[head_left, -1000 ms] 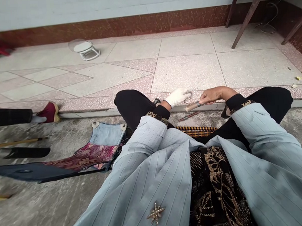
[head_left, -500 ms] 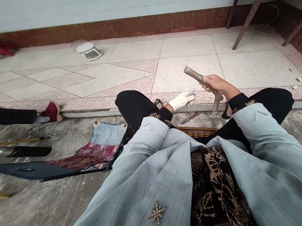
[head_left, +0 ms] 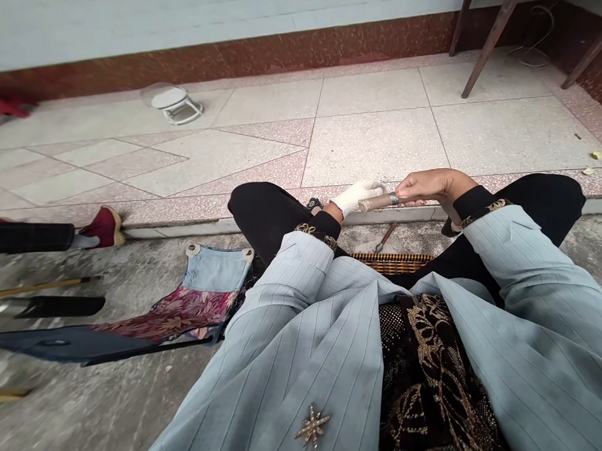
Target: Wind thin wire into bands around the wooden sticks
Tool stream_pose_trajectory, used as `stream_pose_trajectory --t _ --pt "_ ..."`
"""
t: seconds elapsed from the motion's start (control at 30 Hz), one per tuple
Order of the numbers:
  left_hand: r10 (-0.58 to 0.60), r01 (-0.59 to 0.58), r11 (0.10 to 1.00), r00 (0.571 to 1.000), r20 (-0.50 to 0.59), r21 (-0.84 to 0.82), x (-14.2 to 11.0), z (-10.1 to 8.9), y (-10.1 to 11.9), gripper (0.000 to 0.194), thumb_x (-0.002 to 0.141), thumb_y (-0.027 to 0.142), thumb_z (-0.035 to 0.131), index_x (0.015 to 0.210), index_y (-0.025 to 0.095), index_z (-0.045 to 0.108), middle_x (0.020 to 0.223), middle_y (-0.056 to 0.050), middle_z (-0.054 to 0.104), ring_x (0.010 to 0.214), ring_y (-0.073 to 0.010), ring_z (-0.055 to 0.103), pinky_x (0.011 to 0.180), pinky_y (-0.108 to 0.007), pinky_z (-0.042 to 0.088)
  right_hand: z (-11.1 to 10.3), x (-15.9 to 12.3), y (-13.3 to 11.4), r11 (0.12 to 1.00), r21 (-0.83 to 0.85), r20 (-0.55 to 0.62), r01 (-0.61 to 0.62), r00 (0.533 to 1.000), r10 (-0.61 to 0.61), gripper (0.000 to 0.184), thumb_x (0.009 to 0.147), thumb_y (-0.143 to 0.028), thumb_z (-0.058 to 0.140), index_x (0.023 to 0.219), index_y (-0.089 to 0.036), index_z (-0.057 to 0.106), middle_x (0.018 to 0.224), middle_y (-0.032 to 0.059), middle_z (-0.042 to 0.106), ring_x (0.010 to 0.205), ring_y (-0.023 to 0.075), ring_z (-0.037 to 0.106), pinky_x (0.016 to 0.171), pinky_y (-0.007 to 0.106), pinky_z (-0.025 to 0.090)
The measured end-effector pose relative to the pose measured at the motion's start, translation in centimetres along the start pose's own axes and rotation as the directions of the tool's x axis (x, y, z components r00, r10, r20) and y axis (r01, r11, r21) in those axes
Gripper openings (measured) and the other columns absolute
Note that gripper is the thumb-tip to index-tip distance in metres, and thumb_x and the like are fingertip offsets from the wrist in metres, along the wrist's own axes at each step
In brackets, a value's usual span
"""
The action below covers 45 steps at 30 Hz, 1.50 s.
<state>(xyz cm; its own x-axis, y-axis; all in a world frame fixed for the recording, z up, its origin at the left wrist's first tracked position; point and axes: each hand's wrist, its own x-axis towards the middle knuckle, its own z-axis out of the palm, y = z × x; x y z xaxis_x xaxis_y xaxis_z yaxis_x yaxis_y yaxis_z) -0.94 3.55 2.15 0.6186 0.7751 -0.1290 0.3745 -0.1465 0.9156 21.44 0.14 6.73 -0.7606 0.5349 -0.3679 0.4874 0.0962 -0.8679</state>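
Note:
My right hand (head_left: 431,185) is bare and closed around a brown wooden stick (head_left: 374,202) with wire wound about it. The stick lies almost level, its blunt end pointing left. Just behind that end is my left hand (head_left: 357,195), in a white knitted glove with the fingers curled. Whatever those fingers hold, if anything, is hidden by the stick. On the concrete below the hands lies a slim reddish-brown tool (head_left: 387,236), too small to name. A woven yellow-and-black seat edge (head_left: 392,263) shows between my legs.
To the left stands a low folding chair (head_left: 185,310) with patched cloth. Beyond it are a person's red shoe (head_left: 101,227) and a dark bottle (head_left: 60,305). A white stool-like object (head_left: 176,103) rests on the tiled step (head_left: 257,144). Wooden table legs (head_left: 490,41) stand at upper right.
My right hand has turned the stick from a raised slant to nearly level, lowering its blunt end in front of my gloved left hand. The slim tool on the ground lies at a different angle.

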Motion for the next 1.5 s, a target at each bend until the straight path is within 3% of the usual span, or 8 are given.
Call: stream_pose_trajectory --t 0.13,0.23,0.33,0.47,0.67,0.9,1.27,1.5 --pt "0.058 -0.07 0.974 0.996 0.061 0.214 0.1 -0.3 -0.1 0.012 0.079 0.021 0.056 0.077 0.014 0.065 0.065 0.001 0.059 0.064 -0.0111 0.051 0.062 -0.022 0.039 0.1 0.8 0.6 0.953 -0.183 0.095 -0.241 0.96 0.261 0.05 0.086 -0.065 0.058 0.073 -0.017 0.057 0.062 -0.0014 0.05 0.054 0.0108 0.042 0.056 0.027 0.035" --pt "0.093 -0.122 0.95 0.989 0.113 0.288 0.0 0.1 -0.2 0.015 0.08 0.024 0.057 0.076 0.014 0.066 0.065 0.001 0.059 0.064 -0.0107 0.05 0.063 -0.022 0.038 -0.1 1.7 1.1 0.773 -0.426 -0.113 -0.471 0.875 0.471 0.043 0.088 -0.056 0.062 0.074 -0.015 0.061 0.066 0.0037 0.055 0.058 0.0143 0.047 0.059 0.031 0.036" --pt "0.095 -0.121 0.966 0.988 0.124 0.229 -0.2 0.6 -0.3 0.018 0.086 0.025 0.052 0.079 0.014 0.064 0.06 0.003 0.053 0.056 -0.0086 0.046 0.056 -0.021 0.034 -0.8 2.1 1.6 0.691 -0.392 -0.457 -0.607 0.781 0.426 0.044 0.089 -0.057 0.059 0.082 -0.014 0.065 0.078 0.0109 0.061 0.068 0.0199 0.054 0.061 0.034 0.038" --pt "0.026 -0.023 1.0 0.987 0.158 -0.021 -0.6 1.0 -0.6 0.021 0.095 0.029 0.044 0.089 0.015 0.059 0.055 0.006 0.044 0.047 -0.0066 0.039 0.046 -0.018 0.03 -1.5 1.7 1.9 0.882 -0.066 -0.742 -0.467 0.614 0.27 0.043 0.095 -0.055 0.051 0.088 -0.014 0.062 0.074 0.0089 0.058 0.061 0.016 0.05 0.055 0.031 0.038" --pt "0.023 0.002 0.994 0.974 0.226 -0.112 -0.9 1.2 -1.1 0.022 0.096 0.03 0.046 0.085 0.015 0.058 0.056 0.006 0.042 0.046 -0.0053 0.038 0.042 -0.016 0.03 -0.3 0.8 0.2 0.951 0.293 -0.61 0.101 0.785 0.104 0.036 0.1 -0.049 0.048 0.091 -0.015 0.058 0.067 0.0002 0.048 0.052 0.009 0.041 0.048 0.023 0.035" --pt "0.047 -0.054 0.997 0.992 0.117 0.059 0.9 0.7 -2.3 0.015 0.088 0.018 0.05 0.076 0.013 0.058 0.06 0.002 0.053 0.055 -0.0077 0.045 0.056 -0.02 0.039 0.0 0.0 0.0 0.992 0.107 -0.053 0.061 0.997 -0.056 0.048 0.09 -0.061 0.057 0.073 -0.016 0.055 0.064 -0.0016 0.051 0.053 0.0075 0.042 0.053 0.023 0.036" --pt "0.136 -0.17 0.874 0.985 0.107 0.454 0.4 -0.8 -1.4 0.016 0.083 0.021 0.051 0.078 0.015 0.064 0.07 0.001 0.058 0.063 -0.011 0.048 0.062 -0.024 0.036 0.2 0.9 0.6 0.965 -0.183 0.152 -0.187 0.964 0.216 0.049 0.09 -0.063 0.054 0.072 -0.017 0.055 0.059 -0.0022 0.048 0.052 0.0107 0.041 0.055 0.027 0.034" --pt "0.148 -0.185 0.974 0.959 0.242 0.135 -0.1 0.9 -1.5 0.023 0.094 0.03 0.045 0.088 0.015 0.061 0.061 0.003 0.052 0.055 -0.0082 0.047 0.055 -0.02 0.036 -0.7 2.2 1.7 0.683 -0.355 -0.571 -0.639 0.726 0.382 0.042 0.091 -0.055 0.056 0.081 -0.015 0.062 0.08 0.0117 0.062 0.072 0.0212 0.055 0.063 0.033 0.038"
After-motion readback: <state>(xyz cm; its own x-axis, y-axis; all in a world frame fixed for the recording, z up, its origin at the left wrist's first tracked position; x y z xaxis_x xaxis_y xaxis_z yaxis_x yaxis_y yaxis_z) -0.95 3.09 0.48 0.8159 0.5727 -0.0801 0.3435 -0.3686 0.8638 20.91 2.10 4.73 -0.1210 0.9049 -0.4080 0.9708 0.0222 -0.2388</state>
